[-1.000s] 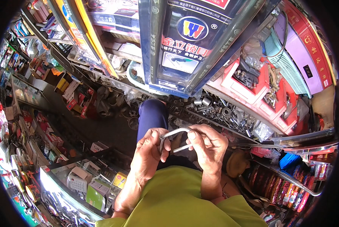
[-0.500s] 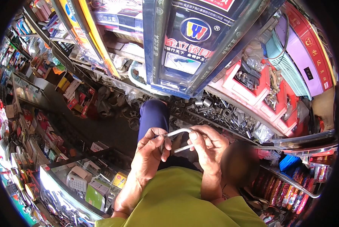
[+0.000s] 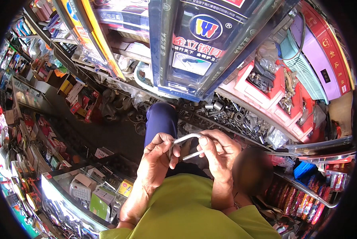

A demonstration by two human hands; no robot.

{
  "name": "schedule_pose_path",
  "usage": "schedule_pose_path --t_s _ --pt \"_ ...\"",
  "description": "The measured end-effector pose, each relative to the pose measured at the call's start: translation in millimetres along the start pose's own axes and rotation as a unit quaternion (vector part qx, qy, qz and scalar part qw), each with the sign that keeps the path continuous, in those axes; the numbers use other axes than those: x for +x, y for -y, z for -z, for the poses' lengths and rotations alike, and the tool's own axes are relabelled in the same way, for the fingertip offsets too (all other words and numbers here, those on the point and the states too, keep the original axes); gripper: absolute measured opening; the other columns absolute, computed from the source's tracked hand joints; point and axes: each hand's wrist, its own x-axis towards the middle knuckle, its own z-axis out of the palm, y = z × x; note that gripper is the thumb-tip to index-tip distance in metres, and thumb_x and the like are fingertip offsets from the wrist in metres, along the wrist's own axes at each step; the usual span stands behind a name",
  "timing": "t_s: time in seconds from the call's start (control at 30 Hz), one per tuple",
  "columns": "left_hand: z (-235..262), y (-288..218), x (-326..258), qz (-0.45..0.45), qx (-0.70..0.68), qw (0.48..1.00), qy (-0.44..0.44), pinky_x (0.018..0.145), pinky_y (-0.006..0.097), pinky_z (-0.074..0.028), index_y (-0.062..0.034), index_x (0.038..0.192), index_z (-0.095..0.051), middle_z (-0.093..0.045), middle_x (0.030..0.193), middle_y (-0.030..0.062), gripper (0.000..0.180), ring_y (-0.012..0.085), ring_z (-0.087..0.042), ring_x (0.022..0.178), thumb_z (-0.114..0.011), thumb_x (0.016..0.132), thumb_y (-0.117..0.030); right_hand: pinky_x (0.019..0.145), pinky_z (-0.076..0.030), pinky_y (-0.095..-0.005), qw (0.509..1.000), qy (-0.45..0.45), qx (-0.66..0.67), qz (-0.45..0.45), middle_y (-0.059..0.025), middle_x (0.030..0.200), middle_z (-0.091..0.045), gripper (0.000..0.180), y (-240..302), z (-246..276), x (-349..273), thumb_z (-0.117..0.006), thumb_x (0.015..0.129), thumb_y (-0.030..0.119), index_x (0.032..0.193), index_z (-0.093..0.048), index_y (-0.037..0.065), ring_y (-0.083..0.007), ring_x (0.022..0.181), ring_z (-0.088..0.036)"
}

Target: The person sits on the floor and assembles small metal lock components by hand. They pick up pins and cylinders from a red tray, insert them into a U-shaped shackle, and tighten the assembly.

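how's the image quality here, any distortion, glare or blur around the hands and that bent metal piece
Head view: strong fisheye bend, shelves curving toward a black rim; the left hand, right hand and U-shaped metal bolt are sharp and evenly lit; a smeared dark blob sits beside the right wrist; glare streaks the glass display case.

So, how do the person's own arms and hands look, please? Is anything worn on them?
Both forearms are bare, with no gloves, rings or watch visible on the left hand or the right hand. A yellow-green shirt covers the body; the sleeves end above the elbows.
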Motion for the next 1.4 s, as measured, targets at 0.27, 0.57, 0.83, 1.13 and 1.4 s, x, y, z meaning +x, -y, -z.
schedule_pose_path --t_s 0.27,0.57,0.83,1.13,1.4 --pt "2.6 2.2 -1.0 0.045 -0.022 0.999 -0.004 0.051 0.024 -0.039 -0.0034 0.087 -0.057 -0.060 0.072 0.0085 0.033 0.0146 -0.051 0.058 -0.053 0.098 -0.034 0.057 -0.047 -0.0201 1.000 0.012 0.003 -0.004 -0.0057 0.079 -0.066 0.012 0.8 0.5 -1.6 -0.065 0.090 0.005 0.096 -0.067 -0.005 -0.0069 0.066 -0.060" --pt "1.3 -0.7 -0.3 0.019 -0.013 1.000 0.018 0.052 0.024 -0.041 -0.0040 0.091 -0.055 -0.059 0.074 0.0085 0.028 0.0144 -0.051 0.057 -0.052 0.098 -0.031 0.059 -0.048 -0.0206 1.000 0.001 0.006 -0.018 -0.0065 0.081 -0.066 0.013 4.7 0.4 -0.2 -0.066 0.090 0.006 0.096 -0.067 -0.006 -0.0076 0.067 -0.061" --pt "-6.5 0.1 -0.4 0.039 -0.018 0.999 -0.005 0.052 0.026 -0.040 -0.0028 0.090 -0.057 -0.059 0.074 0.0092 0.034 0.0159 -0.049 0.056 -0.055 0.096 -0.036 0.059 -0.049 -0.0203 1.000 -0.004 0.003 -0.014 -0.0071 0.083 -0.066 0.016 4.3 1.7 -1.8 -0.067 0.090 0.008 0.098 -0.066 -0.006 -0.0084 0.068 -0.061" --pt "4.2 3.9 0.3 0.052 -0.009 0.998 0.026 0.051 0.023 -0.040 -0.0086 0.084 -0.056 -0.061 0.074 0.0049 0.031 0.0112 -0.050 0.056 -0.051 0.099 -0.034 0.058 -0.049 -0.0199 1.000 -0.005 0.016 -0.005 -0.0068 0.084 -0.066 0.019 0.8 1.7 -3.3 -0.068 0.089 0.010 0.098 -0.066 -0.007 -0.0078 0.067 -0.060" --pt "-3.8 -2.5 -0.5 0.038 -0.001 0.999 -0.002 0.051 0.023 -0.040 -0.0076 0.088 -0.057 -0.061 0.073 0.0048 0.032 0.0108 -0.049 0.055 -0.050 0.099 -0.037 0.057 -0.049 -0.0200 1.000 -0.021 0.011 -0.014 -0.0065 0.079 -0.066 0.022 -1.1 0.6 -2.4 -0.070 0.088 0.012 0.098 -0.066 -0.007 -0.0078 0.064 -0.060"
